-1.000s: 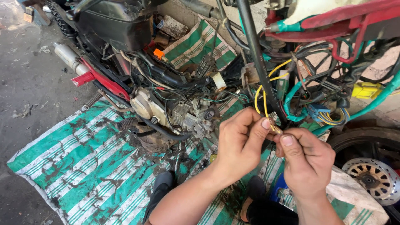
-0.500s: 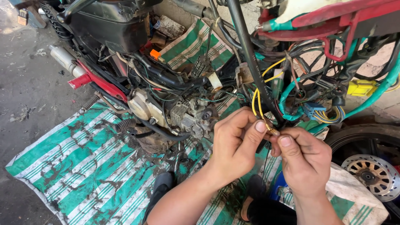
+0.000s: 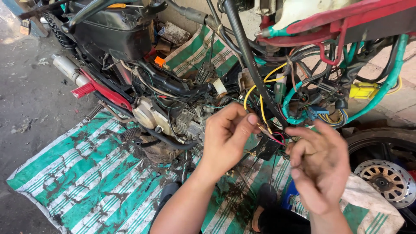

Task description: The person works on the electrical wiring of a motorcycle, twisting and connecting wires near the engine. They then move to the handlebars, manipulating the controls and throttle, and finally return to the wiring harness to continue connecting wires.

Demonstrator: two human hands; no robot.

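My left hand pinches the yellow wire near its end, just beside the black frame tube of the stripped motorcycle; my right hand hangs open beside it, holding nothing; I judge it best to keep the pinch close to the tip, steady, clear of the red wires below, with slack in the loop.

Concrete floor, striped mat (green-white, grimy) on it

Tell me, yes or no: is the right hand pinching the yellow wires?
No. The right hand is open with fingers spread beside the yellow wires, while the left hand pinches their ends.
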